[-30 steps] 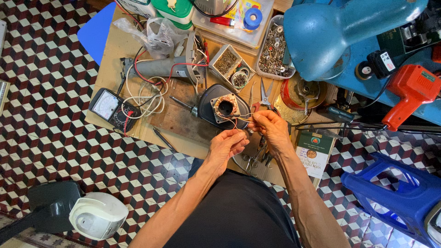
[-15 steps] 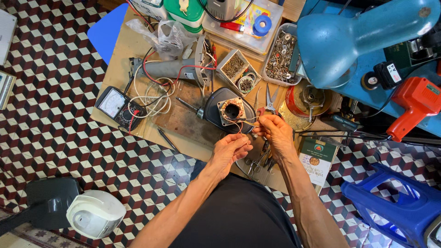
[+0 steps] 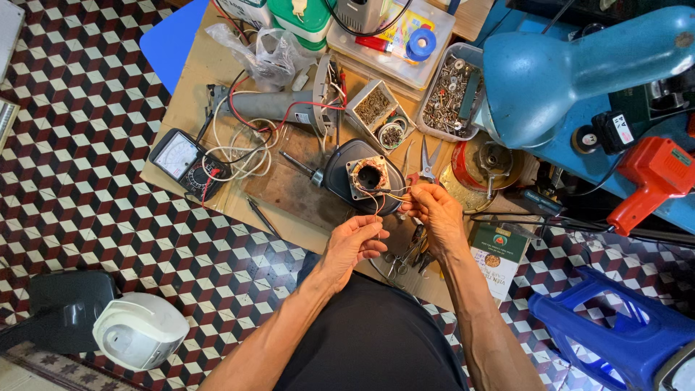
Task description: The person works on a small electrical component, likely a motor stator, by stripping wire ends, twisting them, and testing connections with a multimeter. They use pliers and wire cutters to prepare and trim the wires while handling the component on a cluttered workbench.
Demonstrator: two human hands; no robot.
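My bench fills the far middle, wooden and crowded, with the big blue lamp hanging over its right end. At far centre sits a clear flat box holding a blue tape roll and small coloured parts. Just right of it a clear tub is heaped with screws and metal bits. Left of that stands a small open carton full of tiny dark pieces, and touching its near corner is a round tin of similar bits (too small for me to tell apart). A meter lies at the left edge.

In the middle lies the dark motor housing, its square coil facing up, thin wires trailing toward me. My right hand pinches those wires just near the housing, fingers closed tight. My left hand, nearer and a little left, is curled with thumb and forefinger pinched on one wire end.
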